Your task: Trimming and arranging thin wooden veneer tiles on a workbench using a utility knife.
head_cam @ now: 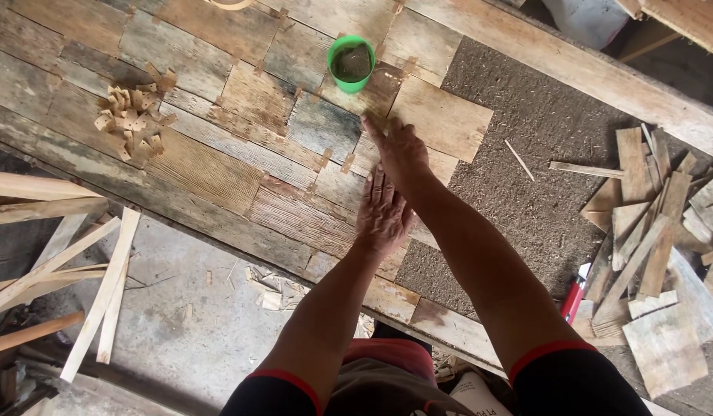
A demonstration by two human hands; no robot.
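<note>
Left of your hands lies a pile of small wood blocks, your left hand rests flat and open on the plank mosaic, your right hand presses open just beyond it, below the green cup, with loose planks far right.

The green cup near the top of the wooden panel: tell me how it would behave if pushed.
The green cup looks like thin plastic, so probably light and easy to slide. It stands upright holding something dark, which a hard push might spill. The rough boards beneath could catch its base and tip it.
</note>
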